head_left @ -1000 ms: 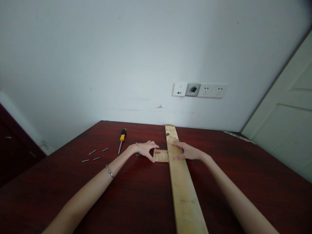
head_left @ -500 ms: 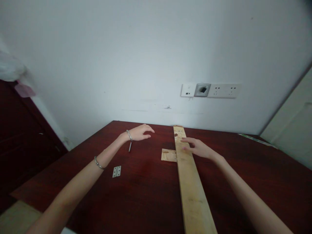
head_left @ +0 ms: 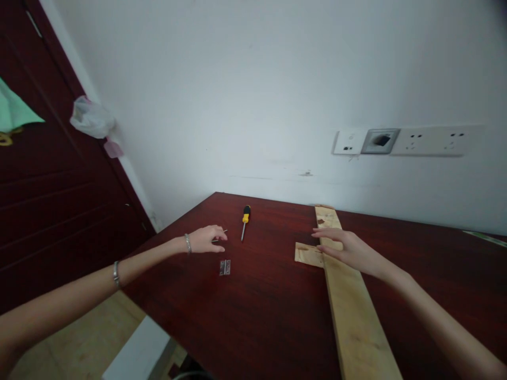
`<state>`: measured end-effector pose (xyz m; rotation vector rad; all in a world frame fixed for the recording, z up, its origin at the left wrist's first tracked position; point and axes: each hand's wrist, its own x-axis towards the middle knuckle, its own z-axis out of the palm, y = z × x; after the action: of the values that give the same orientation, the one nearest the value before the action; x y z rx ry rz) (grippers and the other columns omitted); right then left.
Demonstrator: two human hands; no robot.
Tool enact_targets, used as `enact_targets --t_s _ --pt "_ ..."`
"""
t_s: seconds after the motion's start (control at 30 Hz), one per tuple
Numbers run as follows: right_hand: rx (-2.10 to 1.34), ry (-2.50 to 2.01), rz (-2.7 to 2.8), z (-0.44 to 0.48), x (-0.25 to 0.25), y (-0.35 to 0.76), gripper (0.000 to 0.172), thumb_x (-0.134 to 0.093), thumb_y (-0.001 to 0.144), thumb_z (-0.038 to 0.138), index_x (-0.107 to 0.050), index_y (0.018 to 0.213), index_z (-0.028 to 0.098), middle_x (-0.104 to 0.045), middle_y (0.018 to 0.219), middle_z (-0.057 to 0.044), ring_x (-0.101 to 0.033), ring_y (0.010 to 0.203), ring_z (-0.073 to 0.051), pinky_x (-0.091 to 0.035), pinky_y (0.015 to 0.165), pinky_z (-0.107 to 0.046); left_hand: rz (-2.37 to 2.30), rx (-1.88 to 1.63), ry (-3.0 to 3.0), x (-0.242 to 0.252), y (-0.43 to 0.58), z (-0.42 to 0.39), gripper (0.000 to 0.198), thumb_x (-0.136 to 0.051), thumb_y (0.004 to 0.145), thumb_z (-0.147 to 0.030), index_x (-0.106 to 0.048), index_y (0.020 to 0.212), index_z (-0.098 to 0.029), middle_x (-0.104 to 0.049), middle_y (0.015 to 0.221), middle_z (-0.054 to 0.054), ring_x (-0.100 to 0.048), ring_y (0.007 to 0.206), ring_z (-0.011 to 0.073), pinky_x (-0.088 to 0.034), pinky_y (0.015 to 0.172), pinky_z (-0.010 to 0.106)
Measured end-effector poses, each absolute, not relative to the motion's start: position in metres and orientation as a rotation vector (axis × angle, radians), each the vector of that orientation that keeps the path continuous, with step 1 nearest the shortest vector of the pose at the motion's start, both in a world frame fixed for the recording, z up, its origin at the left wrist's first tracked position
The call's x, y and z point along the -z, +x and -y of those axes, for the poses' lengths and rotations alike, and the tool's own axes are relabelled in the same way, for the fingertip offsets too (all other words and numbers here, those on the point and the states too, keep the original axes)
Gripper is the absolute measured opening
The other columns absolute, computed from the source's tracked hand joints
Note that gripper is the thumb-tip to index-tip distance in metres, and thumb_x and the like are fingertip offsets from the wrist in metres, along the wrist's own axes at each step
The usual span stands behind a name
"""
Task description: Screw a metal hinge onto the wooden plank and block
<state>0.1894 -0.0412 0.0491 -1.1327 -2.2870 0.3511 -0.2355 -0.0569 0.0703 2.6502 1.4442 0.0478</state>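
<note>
My left hand [head_left: 206, 239] is over the left part of the table, thumb and fingers apart. Beside its fingertips a thin metal piece [head_left: 225, 230] shows in part; the fingers hide the rest, and I cannot make out its kind. A small metal hinge [head_left: 225, 267] lies just below that hand. To its right is a screwdriver [head_left: 246, 217] with a yellow and black handle. My right hand [head_left: 352, 250] is at the long wooden plank [head_left: 352, 311], fingers stretched and holding nothing; whether it touches the wood I cannot tell. A short wood piece [head_left: 308, 255] sits against the plank's left side.
The dark red table [head_left: 273, 316] meets a white wall with a row of sockets [head_left: 378, 141]. A green-white strip [head_left: 485, 238] lies at the far right. Left of the table are a dark red door [head_left: 51, 200], a hanging plastic bag [head_left: 93, 117] and a white box [head_left: 138, 351].
The view has turned left. My left hand has moved left and nearer, from over the screwdriver toward the hinge, uncovering the handle. My right hand stays by the plank, slightly nearer.
</note>
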Motion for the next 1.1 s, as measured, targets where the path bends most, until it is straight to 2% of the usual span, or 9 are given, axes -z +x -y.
enact_targets --t_s 0.2,0.4,0.6,0.83,1.1 --pt "-0.431 -1.005 2.391 0.059 -0.045 0.153 0.037 -0.053 0.080 0.043 -0.064 0.111 0.025 -0.061 0.121 -0.005 -0.052 0.116 -0.027 -0.039 0.103 -0.044 -1.474 -0.044 2.517 -0.038 -0.252 0.094 0.051 -0.064 0.074 -0.043 -0.055 0.116 -0.017 -0.053 0.119 0.011 -0.048 0.112 0.0248 -0.037 0.097 0.036" --pt "-0.515 -0.905 2.567 0.080 -0.045 0.089 0.058 -0.057 0.078 0.051 -0.048 0.130 0.025 -0.053 0.131 -0.007 -0.045 0.123 -0.026 -0.038 0.103 -0.042 -1.517 0.012 2.447 -0.026 -0.251 0.109 0.066 -0.066 0.070 -0.044 -0.047 0.125 -0.012 -0.047 0.124 0.015 -0.043 0.117 0.0282 -0.036 0.100 0.039" --pt "-0.471 -0.625 2.657 0.072 -0.035 0.014 0.071 -0.062 0.076 0.048 -0.042 0.134 0.014 -0.050 0.132 -0.014 -0.042 0.125 -0.027 -0.037 0.103 -0.041 -1.513 -0.027 2.409 -0.021 -0.260 0.115 0.078 -0.067 0.069 -0.040 -0.037 0.132 -0.006 -0.039 0.133 0.020 -0.037 0.123 0.0309 -0.032 0.105 0.041" --pt "-0.458 -0.539 2.691 0.063 -0.011 -0.030 0.076 -0.067 0.072 0.045 -0.039 0.135 0.014 -0.056 0.123 -0.016 -0.049 0.116 -0.027 -0.042 0.095 -0.040 -1.446 -0.104 2.414 -0.022 -0.279 0.127 0.058 -0.051 0.080 -0.026 -0.036 0.134 -0.008 -0.035 0.140 0.019 -0.033 0.130 0.0271 -0.029 0.108 0.040" --pt "-0.513 -0.591 2.688 0.064 0.000 -0.038 0.083 -0.069 0.070 0.047 -0.034 0.138 0.015 -0.055 0.123 -0.016 -0.050 0.114 -0.027 -0.041 0.093 -0.039 -1.546 -0.101 2.442 -0.022 -0.291 0.132 0.054 -0.048 0.079 -0.017 -0.041 0.131 -0.010 -0.038 0.141 0.016 -0.035 0.130 0.0245 -0.029 0.108 0.039"
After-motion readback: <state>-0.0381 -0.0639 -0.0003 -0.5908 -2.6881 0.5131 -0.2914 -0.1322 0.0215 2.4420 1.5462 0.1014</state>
